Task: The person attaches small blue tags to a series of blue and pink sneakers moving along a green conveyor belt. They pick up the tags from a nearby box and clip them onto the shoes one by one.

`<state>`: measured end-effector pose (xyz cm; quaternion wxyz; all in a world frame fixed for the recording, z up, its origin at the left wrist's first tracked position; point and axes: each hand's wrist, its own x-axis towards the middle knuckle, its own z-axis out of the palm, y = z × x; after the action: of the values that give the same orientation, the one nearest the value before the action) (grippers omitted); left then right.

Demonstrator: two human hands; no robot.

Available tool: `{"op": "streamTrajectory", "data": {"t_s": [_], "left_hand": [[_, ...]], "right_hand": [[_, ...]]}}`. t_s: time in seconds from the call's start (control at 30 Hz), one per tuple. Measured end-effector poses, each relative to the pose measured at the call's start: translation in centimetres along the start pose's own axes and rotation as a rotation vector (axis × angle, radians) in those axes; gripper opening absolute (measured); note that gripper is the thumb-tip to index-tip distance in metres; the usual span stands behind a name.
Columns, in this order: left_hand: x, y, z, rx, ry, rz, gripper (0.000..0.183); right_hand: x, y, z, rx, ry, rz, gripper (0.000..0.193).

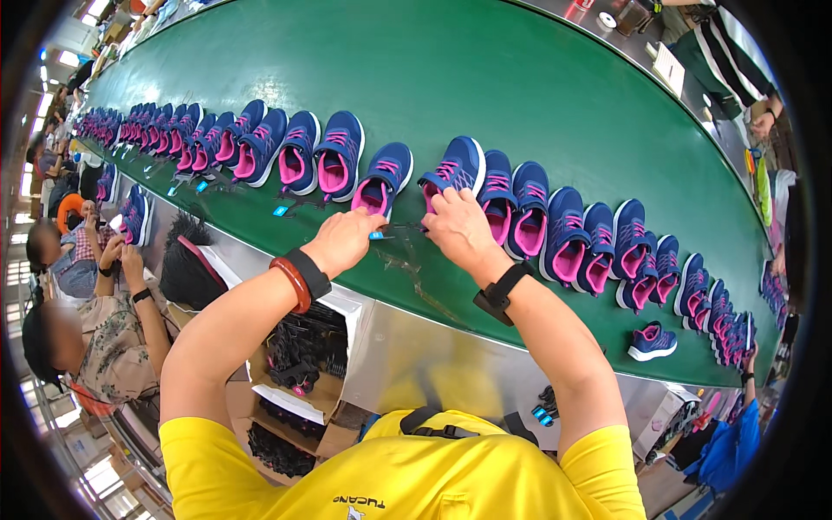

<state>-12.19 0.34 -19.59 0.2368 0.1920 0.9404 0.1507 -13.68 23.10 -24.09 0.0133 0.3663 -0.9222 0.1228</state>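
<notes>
Yellow shirt [416, 472] lies below; left fingers [355, 227] curl at one shoe [392, 166], right fingers [451, 206] at another shoe [466, 158]; whether gripping, I cannot tell. Best steady both lightly on the bench [520, 87] under them.

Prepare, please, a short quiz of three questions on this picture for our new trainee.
1. Multiple choice: what colour is the table?
A) white
B) green
C) orange
2. True or false: a reddish-brown bracelet is worn on the same arm as the left hand, beside a black band.
3. Fill in: the right hand touches a navy shoe whose lining is ____.

Key: 1. B; 2. True; 3. pink.
</notes>
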Motion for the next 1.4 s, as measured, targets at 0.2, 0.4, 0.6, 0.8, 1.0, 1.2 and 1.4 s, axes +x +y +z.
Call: {"op": "streamTrajectory", "data": {"t_s": [0.2, 0.4, 0.6, 0.8, 1.0, 1.2, 1.4], "left_hand": [[-0.2, -0.2, 0.5, 0.012, -0.026, -0.021, 0.039], [-0.3, 0.5, 0.3, 0.012, -0.006, -0.024, 0.039], [-0.5, 1.1, 0.2, -0.013, -0.019, -0.048, 0.041], [-1.3, -0.9, 0.1, -0.235, 0.058, 0.181, 0.051], [-1.1, 0.2, -1.3, 0.353, 0.05, 0.243, 0.044], [2.6, 9.0, 1.2, 0.108, 0.206, 0.402, 0.037], [7.6, 12.6, 5.6, 0.06, 0.179, 0.42, 0.036]], "right_hand": [[-0.2, -0.1, -2.3, 0.115, 0.017, -0.008, 0.017], [0.1, -0.3, -2.1, 0.101, 0.017, -0.016, 0.017], [0.6, -1.0, -1.4, 0.033, -0.029, -0.055, 0.01], [-0.2, 0.1, -1.6, 0.294, 0.104, 0.016, 0.019], [-10.5, 3.4, -6.9, 0.4, 0.29, 0.244, 0.023], [-33.9, 4.7, -12.5, 0.566, -0.091, 0.935, 0.006], [-47.8, -1.5, -12.5, 0.323, -0.367, 0.946, 0.023]]}}
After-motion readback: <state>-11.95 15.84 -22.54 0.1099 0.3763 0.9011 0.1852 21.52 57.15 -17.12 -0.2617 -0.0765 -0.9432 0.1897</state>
